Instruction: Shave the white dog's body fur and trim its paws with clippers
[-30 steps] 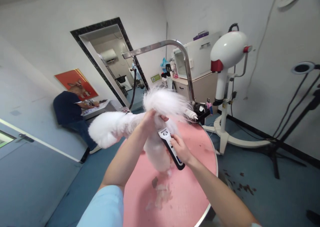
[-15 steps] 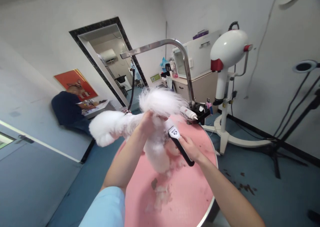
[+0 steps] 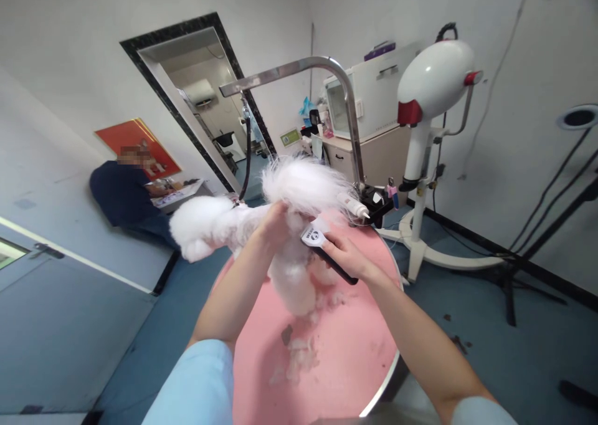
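Observation:
A white fluffy dog (image 3: 292, 281) stands on a round pink grooming table (image 3: 355, 356), its head (image 3: 194, 225) towards the left. My left hand (image 3: 275, 224) is closed at the base of its bushy tail (image 3: 306, 185), with the fingertips hidden in the fur. In my right hand (image 3: 346, 253) is a hair clipper (image 3: 331, 263) with a white head and black body. The clipper's head points up and left, close against the dog's rear. Loose hair clumps (image 3: 299, 356) lie on the tabletop.
A metal grooming arm (image 3: 289, 70) arches over the table, with a black strap (image 3: 247, 157) hanging near the dog's neck. A white bottle (image 3: 354, 207) and nail clippers (image 3: 392, 191) are at the far edge. A standing dryer (image 3: 434, 79) is on the right; a person (image 3: 124, 194) sits at left.
The clipper has shifted slightly up and left and lies more slanted, its head now nearer my left hand. My left hand keeps its place at the tail. The camera view has moved slightly.

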The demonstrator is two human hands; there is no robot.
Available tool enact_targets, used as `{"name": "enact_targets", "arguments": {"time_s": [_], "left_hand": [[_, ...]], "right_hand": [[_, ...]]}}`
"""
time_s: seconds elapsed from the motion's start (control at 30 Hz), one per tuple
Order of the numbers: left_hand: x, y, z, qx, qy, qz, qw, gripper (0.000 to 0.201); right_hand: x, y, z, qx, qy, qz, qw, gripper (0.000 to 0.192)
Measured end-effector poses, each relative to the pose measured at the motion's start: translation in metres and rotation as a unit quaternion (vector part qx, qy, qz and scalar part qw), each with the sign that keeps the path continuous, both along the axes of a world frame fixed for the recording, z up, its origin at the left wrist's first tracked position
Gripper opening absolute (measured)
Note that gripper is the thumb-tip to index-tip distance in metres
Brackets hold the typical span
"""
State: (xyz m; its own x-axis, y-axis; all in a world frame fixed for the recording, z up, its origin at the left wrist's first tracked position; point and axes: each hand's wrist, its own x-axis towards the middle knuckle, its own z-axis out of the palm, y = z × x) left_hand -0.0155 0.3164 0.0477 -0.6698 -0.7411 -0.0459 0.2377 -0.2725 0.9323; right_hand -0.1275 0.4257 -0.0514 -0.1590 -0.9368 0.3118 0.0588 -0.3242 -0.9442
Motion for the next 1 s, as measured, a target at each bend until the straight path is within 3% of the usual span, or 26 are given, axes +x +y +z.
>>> {"name": "enact_targets", "arguments": {"time_s": [0.17, 0.33, 0.5, 0.67, 0.8, 0.9, 1.0], "left_hand": [[-0.007, 0.015, 0.011, 0.023, -0.006, 0.051, 0.998, 0.020], [-0.009, 0.024, 0.019, 0.033, -0.020, 0.061, 0.997, 0.027], [-0.009, 0.022, 0.018, 0.032, -0.053, 0.059, 0.996, 0.034], [-0.014, 0.026, 0.018, 0.003, -0.058, 0.071, 0.996, 0.033], [-0.016, 0.023, 0.012, -0.054, -0.137, 0.027, 0.989, 0.034], [-0.019, 0.020, 0.007, -0.120, -0.179, -0.025, 0.976, 0.027], [-0.026, 0.021, 0.007, -0.156, -0.200, -0.036, 0.967, 0.023]], "right_hand": [[0.026, 0.010, -0.032, 0.009, -0.261, -0.056, 0.964, 0.053], [0.050, 0.031, -0.069, 0.122, -0.192, -0.027, 0.973, 0.048], [0.064, 0.028, -0.062, 0.135, -0.196, -0.024, 0.971, 0.050], [0.072, 0.040, -0.062, 0.111, -0.275, -0.042, 0.954, 0.052], [0.054, 0.073, -0.077, 0.110, -0.348, 0.014, 0.931, 0.051], [0.028, 0.098, -0.082, 0.109, -0.395, 0.109, 0.906, 0.067], [0.010, 0.116, -0.078, 0.108, -0.428, 0.174, 0.880, 0.078]]}}
